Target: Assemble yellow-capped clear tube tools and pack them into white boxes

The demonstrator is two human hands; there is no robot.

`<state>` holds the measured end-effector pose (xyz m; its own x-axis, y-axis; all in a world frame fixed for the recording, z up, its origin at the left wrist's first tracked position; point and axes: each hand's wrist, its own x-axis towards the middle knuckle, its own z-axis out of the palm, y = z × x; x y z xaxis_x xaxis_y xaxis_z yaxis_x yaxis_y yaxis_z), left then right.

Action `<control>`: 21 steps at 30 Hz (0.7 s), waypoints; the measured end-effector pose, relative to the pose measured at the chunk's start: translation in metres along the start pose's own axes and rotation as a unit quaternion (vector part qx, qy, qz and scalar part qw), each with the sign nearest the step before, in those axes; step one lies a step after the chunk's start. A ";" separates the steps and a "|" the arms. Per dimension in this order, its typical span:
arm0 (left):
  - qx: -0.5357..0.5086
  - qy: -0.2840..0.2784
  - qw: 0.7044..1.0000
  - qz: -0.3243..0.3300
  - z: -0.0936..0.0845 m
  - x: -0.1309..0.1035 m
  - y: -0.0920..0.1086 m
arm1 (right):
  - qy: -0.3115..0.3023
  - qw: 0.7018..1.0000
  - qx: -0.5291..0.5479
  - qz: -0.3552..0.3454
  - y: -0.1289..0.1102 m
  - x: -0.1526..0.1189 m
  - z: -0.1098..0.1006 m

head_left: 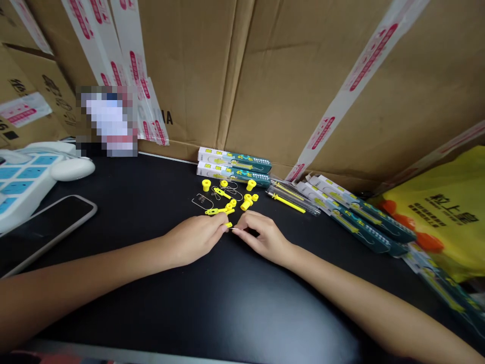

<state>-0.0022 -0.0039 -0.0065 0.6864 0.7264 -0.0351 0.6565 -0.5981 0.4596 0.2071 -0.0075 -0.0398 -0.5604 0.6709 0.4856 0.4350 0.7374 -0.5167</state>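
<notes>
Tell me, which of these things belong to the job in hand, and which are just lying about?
Seem to belong:
yellow piece in the left hand
thin piece at the right hand's fingertips
loose yellow parts
bent wires
probably the clear plastic tubes and printed boxes

Seem just lying about:
phone
power strip
yellow bag

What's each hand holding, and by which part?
Left hand: small yellow piece, pinched, one end showing. Right hand: apparently a thin pale piece, at the fingertips; which part can't be told.
</notes>
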 end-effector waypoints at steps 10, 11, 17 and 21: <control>0.085 0.003 0.996 -0.010 0.008 -0.005 0.002 | 0.027 0.999 -0.009 -0.017 -0.005 -0.003 0.000; 0.093 0.001 0.996 -0.014 0.008 -0.005 0.003 | 0.027 0.999 -0.012 -0.022 -0.005 -0.003 0.001; 0.121 -0.028 0.992 -0.040 0.009 -0.006 0.010 | 0.006 0.998 -0.049 -0.034 -0.006 -0.006 0.004; 0.116 -0.037 0.991 -0.049 0.005 -0.008 0.014 | 0.036 0.999 -0.029 -0.005 -0.008 -0.006 0.004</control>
<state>0.0030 -0.0200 -0.0047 0.6309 0.7632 -0.1395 0.7698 -0.5933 0.2354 0.2037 -0.0179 -0.0413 -0.5147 0.6652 0.5410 0.4707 0.7466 -0.4702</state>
